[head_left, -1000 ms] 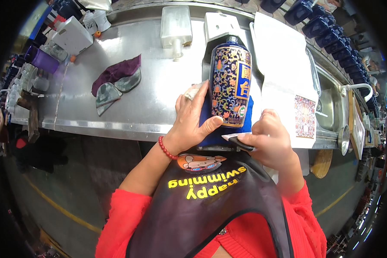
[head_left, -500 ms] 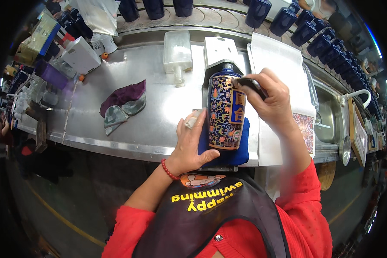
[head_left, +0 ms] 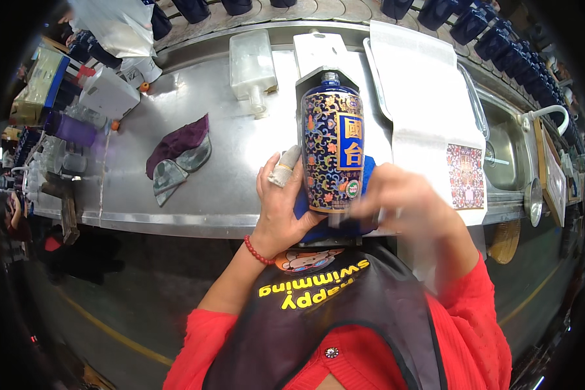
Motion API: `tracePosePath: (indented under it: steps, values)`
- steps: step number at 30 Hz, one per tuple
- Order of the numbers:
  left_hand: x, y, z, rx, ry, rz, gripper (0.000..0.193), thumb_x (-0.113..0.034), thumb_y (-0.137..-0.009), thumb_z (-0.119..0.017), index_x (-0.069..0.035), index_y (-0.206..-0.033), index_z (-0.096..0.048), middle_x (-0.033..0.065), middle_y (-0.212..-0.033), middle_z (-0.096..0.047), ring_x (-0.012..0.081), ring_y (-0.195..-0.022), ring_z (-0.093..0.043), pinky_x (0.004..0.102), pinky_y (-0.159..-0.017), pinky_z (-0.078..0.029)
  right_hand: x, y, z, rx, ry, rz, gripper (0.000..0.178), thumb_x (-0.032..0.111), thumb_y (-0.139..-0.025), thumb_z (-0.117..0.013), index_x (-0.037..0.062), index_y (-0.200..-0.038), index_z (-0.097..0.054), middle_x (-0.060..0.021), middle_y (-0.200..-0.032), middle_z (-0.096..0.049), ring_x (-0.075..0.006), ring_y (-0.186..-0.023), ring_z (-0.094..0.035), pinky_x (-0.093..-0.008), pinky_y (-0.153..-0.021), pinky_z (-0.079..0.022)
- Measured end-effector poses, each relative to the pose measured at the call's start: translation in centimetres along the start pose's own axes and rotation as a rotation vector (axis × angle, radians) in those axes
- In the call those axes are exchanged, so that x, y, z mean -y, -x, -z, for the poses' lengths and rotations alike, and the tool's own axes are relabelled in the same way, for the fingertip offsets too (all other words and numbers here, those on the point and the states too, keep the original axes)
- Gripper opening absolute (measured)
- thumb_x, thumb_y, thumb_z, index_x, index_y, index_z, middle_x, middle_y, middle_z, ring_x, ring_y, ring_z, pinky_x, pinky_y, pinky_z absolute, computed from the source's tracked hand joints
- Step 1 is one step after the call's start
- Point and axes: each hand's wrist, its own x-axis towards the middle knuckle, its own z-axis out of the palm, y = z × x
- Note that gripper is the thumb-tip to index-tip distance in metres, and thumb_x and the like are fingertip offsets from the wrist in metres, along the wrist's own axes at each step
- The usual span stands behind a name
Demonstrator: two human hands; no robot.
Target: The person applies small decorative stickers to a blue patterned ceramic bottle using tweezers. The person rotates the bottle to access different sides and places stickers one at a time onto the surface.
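Right hand point(head_left: 406, 201) dropped to bottle base, blurred, grip unclear, left hand point(head_left: 286, 201) clasping blue patterned bottle point(head_left: 331, 149)

Tall blue patterned bottle point(head_left: 332, 153): glossy glazed finish, smooth. Blue cloth pad point(head_left: 364, 179) beneath it: soft, matt. Long steel worktable point(head_left: 195, 195): brushed metal, dull sheen. At ten o'clock of the bottle, maroon and grey rags point(head_left: 177, 156): matt fabric. White sheet point(head_left: 422, 110): matt paper.
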Motion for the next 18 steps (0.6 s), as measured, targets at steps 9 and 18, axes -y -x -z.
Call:
tracePosePath:
  steps: [9, 18]
  values:
    - [-2.1, -0.1, 1.6, -0.044, -0.222, -0.03, 0.097, -0.068, -0.084, -0.067, 0.004, -0.147, -0.048, 0.0244, -0.145, -0.05, 0.045, -0.141, -0.029, 0.067, -0.115, -0.012, -1.3, -1.8, 1.2, -0.012, 0.023, 0.026, 0.029, 0.001, -0.076, -0.079, 0.0085, -0.104, -0.075, -0.0038, -0.078, -0.056, -0.0229, -0.068, -0.057, -0.0344, -0.062, -0.045]
    - [-2.6, -0.6, 1.3, -0.078, -0.134, 0.016, 0.109, -0.06, -0.073, -0.081, 0.006, -0.15, -0.042, 0.026, -0.143, -0.051, 0.0452, -0.143, -0.029, 0.0663, -0.117, -0.009, 0.4, -3.5, 0.9, 0.133, 0.069, 0.26, 0.027, 0.009, -0.076, -0.08, 0.0079, -0.101, -0.072, -0.0061, -0.082, -0.056, -0.0254, -0.077, -0.062, -0.0377, -0.071, -0.05]
